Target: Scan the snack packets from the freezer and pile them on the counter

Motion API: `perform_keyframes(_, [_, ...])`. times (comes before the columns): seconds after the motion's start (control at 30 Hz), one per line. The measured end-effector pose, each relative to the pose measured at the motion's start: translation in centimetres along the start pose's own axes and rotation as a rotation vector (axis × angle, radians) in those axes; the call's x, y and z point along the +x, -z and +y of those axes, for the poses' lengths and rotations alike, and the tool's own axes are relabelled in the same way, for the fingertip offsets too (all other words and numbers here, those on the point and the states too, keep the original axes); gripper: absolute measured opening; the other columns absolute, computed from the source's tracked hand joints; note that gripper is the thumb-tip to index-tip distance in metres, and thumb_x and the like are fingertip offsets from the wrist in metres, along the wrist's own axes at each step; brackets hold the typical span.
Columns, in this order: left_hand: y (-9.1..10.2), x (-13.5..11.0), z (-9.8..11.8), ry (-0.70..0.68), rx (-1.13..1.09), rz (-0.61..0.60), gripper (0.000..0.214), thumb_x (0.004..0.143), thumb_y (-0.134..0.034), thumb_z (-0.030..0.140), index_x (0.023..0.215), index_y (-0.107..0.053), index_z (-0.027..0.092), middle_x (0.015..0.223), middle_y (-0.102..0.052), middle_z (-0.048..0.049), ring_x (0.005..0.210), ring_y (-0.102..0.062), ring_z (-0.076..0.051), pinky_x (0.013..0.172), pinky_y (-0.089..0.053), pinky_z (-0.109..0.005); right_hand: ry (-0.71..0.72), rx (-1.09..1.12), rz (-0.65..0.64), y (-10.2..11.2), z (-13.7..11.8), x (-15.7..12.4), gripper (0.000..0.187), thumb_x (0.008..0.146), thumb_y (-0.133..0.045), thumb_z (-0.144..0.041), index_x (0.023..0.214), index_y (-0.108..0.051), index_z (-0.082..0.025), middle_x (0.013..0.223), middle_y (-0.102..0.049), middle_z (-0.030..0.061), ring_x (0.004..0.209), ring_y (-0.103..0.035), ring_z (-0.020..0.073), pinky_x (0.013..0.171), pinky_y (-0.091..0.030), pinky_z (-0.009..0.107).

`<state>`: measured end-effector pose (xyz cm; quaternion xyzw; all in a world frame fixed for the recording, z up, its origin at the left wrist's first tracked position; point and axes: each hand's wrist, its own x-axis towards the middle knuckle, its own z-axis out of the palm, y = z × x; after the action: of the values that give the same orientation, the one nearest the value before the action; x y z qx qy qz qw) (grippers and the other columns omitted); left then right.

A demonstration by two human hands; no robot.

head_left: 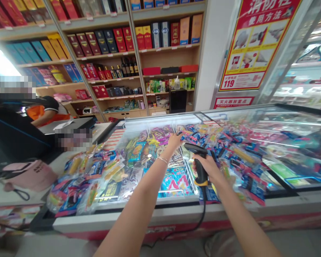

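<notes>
Bottle and gift-box shelving (149, 50) fills the upper left; mid-frame, a chest freezer (101, 218) holds heaped packets (195, 135). At centre, the right hand (210, 168) curls round the handle of a scanner (201, 170), likely light, stiff and best held there. The left hand (174, 141) reaches among the packets, probably slippery; one cannot tell whether it pinches any.

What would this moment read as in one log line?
left hand: at packets, grip unclear | right hand: gripping black handheld scanner | scanner cord: hanging down before display freezer
</notes>
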<state>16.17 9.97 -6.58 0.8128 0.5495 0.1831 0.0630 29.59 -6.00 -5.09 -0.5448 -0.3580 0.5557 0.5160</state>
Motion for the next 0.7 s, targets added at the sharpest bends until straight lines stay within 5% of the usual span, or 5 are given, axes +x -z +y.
perform_keyframes(0.1, [0.8, -0.5, -0.5, 0.045, -0.056, 0.005, 0.051, 0.082, -0.060, 0.027, 0.132, -0.055, 0.021, 0.111, -0.067, -0.0146, 0.116, -0.055, -0.029, 0.105, -0.035, -0.043, 0.002, -0.003, 0.001, 0.0, 0.1, 0.1, 0.016, 0.071, -0.066, -0.027, 0.066, -0.056, -0.017, 0.046, -0.058, 0.0012, 0.038, -0.054, 0.0136, 0.037, -0.046, 0.024])
perform_keyframes(0.27, [3.1, -3.2, -2.6, 0.351, -0.905, 0.044, 0.042, 0.078, -0.062, 0.027, 0.119, -0.062, 0.017, 0.125, -0.062, -0.0142, 0.117, -0.055, -0.029, 0.101, -0.042, -0.041, -0.004, -0.015, 0.010, -0.2, -0.5, -0.9, 0.015, 0.072, -0.065, -0.026, 0.066, -0.056, -0.017, 0.046, -0.057, 0.0007, 0.039, -0.053, 0.0128, 0.037, -0.045, 0.024])
perform_keyframes(0.47, [6.1, -7.3, -5.7, 0.373, -1.302, 0.058, 0.036, 0.087, -0.047, 0.038, 0.111, -0.060, 0.014, 0.104, -0.068, -0.0133, 0.095, -0.065, -0.020, 0.092, -0.052, -0.040, 0.011, 0.002, 0.011, -0.9, -1.2, -1.4, 0.014, 0.070, -0.068, -0.023, 0.066, -0.055, -0.017, 0.046, -0.055, -0.0002, 0.037, -0.052, 0.0129, 0.036, -0.044, 0.023])
perform_keyframes(0.6, [8.4, -10.2, -8.8, 0.400, -1.660, 0.096, 0.033, 0.084, -0.050, 0.042, 0.096, -0.062, 0.014, 0.091, -0.070, -0.0109, 0.090, -0.066, -0.019, 0.089, -0.053, -0.037, 0.043, 0.057, -0.028, -3.0, -1.7, -1.1, 0.014, 0.069, -0.068, -0.022, 0.067, -0.056, -0.016, 0.046, -0.056, 0.0002, 0.038, -0.053, 0.0123, 0.037, -0.044, 0.022])
perform_keyframes(0.7, [9.8, -12.3, -11.3, 0.444, -1.657, 0.139, 0.037, 0.084, -0.047, 0.046, 0.089, -0.063, 0.014, 0.082, -0.069, -0.0106, 0.080, -0.066, -0.019, 0.080, -0.054, -0.034, 0.080, 0.074, -0.134, -5.9, -2.0, -0.7, 0.014, 0.068, -0.068, -0.024, 0.065, -0.057, -0.015, 0.047, -0.057, 0.0009, 0.037, -0.053, 0.0119, 0.037, -0.044, 0.022])
